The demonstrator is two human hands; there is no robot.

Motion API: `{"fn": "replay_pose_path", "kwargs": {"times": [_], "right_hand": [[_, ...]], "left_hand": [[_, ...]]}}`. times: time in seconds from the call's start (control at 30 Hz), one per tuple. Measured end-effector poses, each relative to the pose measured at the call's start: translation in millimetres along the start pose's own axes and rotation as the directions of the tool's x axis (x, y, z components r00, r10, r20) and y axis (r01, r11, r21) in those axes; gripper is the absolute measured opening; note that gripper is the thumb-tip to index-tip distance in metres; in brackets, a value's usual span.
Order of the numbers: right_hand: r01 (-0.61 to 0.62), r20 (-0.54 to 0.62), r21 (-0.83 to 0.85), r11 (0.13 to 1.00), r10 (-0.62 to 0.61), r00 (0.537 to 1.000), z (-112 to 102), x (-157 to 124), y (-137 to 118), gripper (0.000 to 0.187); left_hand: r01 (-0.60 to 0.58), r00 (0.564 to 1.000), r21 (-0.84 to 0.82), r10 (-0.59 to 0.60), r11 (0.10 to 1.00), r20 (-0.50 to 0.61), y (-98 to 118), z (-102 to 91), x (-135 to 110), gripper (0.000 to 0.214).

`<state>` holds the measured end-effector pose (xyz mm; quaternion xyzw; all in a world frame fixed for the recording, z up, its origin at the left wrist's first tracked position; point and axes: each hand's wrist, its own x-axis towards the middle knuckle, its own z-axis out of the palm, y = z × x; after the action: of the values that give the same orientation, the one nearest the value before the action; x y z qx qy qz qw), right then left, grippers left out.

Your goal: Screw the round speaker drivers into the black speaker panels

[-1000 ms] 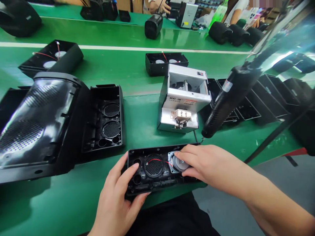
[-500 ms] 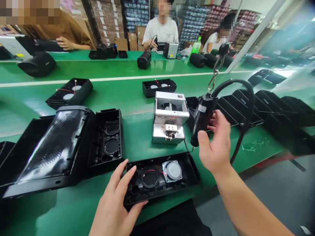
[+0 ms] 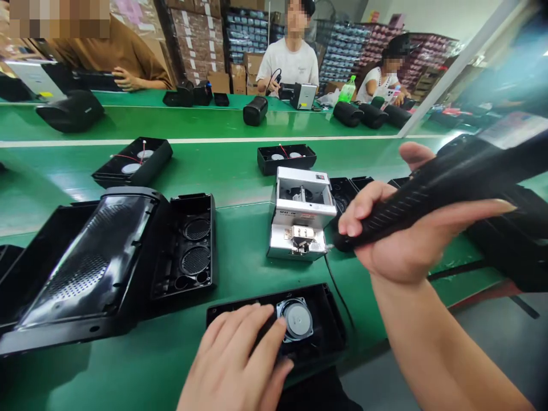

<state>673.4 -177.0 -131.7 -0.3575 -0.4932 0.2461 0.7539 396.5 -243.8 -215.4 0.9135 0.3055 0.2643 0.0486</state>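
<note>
My right hand [image 3: 398, 240] is wrapped round a black electric screwdriver [image 3: 411, 197], which is tilted with its tip end pointing left, close to the front of a silver screw feeder [image 3: 299, 214]. Below, on the green bench, lies a black speaker housing [image 3: 329, 319] with its inside up. A round speaker driver [image 3: 298, 319] with a square metal frame sits in it. My left hand [image 3: 240, 354] reaches over the housing's left part, fingers outstretched, the fingertips at the driver's left edge. That hand hides the housing's left half; whether it touches the driver I cannot tell.
To the left stand an open housing [image 3: 194, 242] with two round grilles and a glossy curved shell [image 3: 94, 257]. Behind the feeder is a housing with two drivers [image 3: 286, 157], another like it [image 3: 135, 160] further left. A cable [image 3: 340, 291] runs beside the feeder. Co-workers sit opposite.
My right hand has closed round the hanging screwdriver and tipped it from upright toward the screw feeder. My left hand has moved from the housing's left end to the right, over its inside.
</note>
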Motion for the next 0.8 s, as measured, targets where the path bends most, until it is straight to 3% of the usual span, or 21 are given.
{"fn": "replay_pose_path", "kwargs": {"times": [0.1,0.23,0.33,0.47,0.67,0.8], "right_hand": [[0.025,0.053,0.035,0.999,-0.026,0.998,22,9,15,0.069],[-0.007,0.061,0.014,1.0,0.007,0.998,28,12,35,0.07],[-0.004,0.062,-0.019,1.0,0.005,0.998,27,12,39,0.075],[-0.003,0.068,-0.03,1.0,0.005,0.998,28,12,40,0.069],[0.045,0.114,-0.016,0.999,-0.043,0.993,36,8,42,0.077],[-0.149,0.179,0.036,0.988,0.14,0.974,34,-2,20,0.083]], "left_hand": [[0.089,0.993,-0.002,-0.088,0.996,0.075,9,13.5,24,0.028],[0.15,0.977,-0.034,-0.143,0.988,0.16,10,23.1,35,0.033],[0.181,0.966,-0.076,-0.163,0.98,0.201,7,23.2,37,0.037],[0.234,0.95,-0.115,-0.203,0.965,0.236,6,20.6,41,0.035],[0.277,0.916,-0.077,-0.239,0.958,0.321,9,16.4,48,0.042],[0.289,0.89,-0.041,-0.252,0.957,0.381,10,15.5,53,0.041]]}}
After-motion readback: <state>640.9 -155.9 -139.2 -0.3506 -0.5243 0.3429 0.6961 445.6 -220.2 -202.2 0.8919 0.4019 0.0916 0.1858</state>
